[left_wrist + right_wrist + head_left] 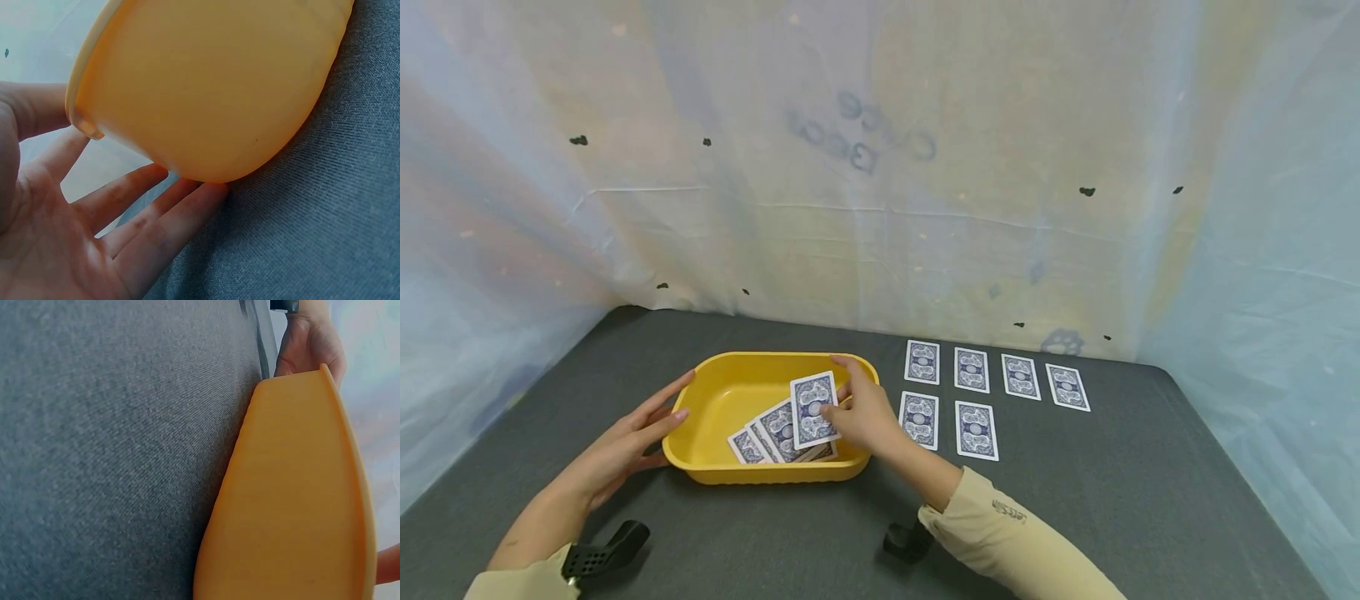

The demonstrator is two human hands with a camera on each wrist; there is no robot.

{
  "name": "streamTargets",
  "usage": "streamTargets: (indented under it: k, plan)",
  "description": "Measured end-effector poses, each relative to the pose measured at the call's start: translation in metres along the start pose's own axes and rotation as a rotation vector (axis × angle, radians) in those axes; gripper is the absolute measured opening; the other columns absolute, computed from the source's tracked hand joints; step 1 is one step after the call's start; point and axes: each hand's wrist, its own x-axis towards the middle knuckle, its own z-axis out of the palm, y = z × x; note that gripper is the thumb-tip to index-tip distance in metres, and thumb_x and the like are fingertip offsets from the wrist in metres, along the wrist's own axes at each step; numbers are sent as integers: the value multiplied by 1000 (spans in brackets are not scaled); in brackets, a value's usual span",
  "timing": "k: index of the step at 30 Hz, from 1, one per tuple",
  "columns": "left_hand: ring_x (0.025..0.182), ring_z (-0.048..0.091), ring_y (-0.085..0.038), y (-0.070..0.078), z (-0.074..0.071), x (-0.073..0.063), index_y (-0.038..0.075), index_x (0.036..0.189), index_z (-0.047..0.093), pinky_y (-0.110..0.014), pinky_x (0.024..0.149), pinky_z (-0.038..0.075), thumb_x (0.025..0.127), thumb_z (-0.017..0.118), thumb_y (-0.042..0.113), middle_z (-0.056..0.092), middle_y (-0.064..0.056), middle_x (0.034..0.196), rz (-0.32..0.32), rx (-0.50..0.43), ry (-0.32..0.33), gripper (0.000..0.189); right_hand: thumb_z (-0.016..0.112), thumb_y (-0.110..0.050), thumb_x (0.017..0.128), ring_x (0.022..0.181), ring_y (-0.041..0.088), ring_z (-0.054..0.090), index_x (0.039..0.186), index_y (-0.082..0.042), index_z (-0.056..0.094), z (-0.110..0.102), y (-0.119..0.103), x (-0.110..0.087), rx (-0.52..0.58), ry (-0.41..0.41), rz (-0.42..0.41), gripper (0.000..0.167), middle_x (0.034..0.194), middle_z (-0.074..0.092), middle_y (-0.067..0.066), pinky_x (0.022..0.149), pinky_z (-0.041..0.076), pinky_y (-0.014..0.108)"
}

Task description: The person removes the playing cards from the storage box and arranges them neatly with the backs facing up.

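In the head view a yellow plastic bin (752,474) sits on the dark cloth, with several playing cards (777,427) lying face down inside it. Over the right part of the bin, my right hand (862,410) pinches a blue-backed playing card (813,407), thumb on its patterned back. That card overlaps the pile below. My left hand (621,446) rests against the bin's left end with its fingers spread. From the left wrist, its fairly straight fingers (169,228) touch the bin's outer wall (206,94). The right wrist view shows the bin's side (290,487), while the pinched card is hidden there.
Right of the bin, playing cards lie face down in two rows, a back row (972,369) and a shorter front row (976,430). A pale plastic sheet (880,208) hangs behind the dark table (1075,500) and along its sides.
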Motion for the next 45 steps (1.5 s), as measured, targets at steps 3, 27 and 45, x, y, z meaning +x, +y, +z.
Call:
streamTargets:
  k: [3, 27, 45]
  plan:
    - [141, 13, -49, 0, 0, 0, 37, 153, -5, -65, 95, 41, 103, 40, 42, 2, -26, 158, 3, 3, 2, 68, 68, -5, 85, 66, 13, 51, 136, -10, 49, -2, -1, -2, 19, -3, 15, 55, 84, 52, 6, 53, 42, 21]
    - [140, 15, -49, 0, 0, -1, 37, 153, -5, -64, 95, 42, 103, 40, 42, 5, -27, 157, 9, 9, 0, 68, 67, 2, 85, 63, 10, 57, 132, -4, 49, -30, 23, -14, 246, 84, -12, 51, 83, 61, 14, 56, 47, 23]
    - [139, 19, -50, 0, 0, 0, 35, 153, -7, -64, 94, 42, 103, 40, 42, 4, -27, 157, 9, 16, 1, 69, 67, 3, 83, 63, 14, 59, 130, -7, 53, -49, 37, -22, 236, 176, 52, 50, 79, 61, 11, 57, 49, 22]
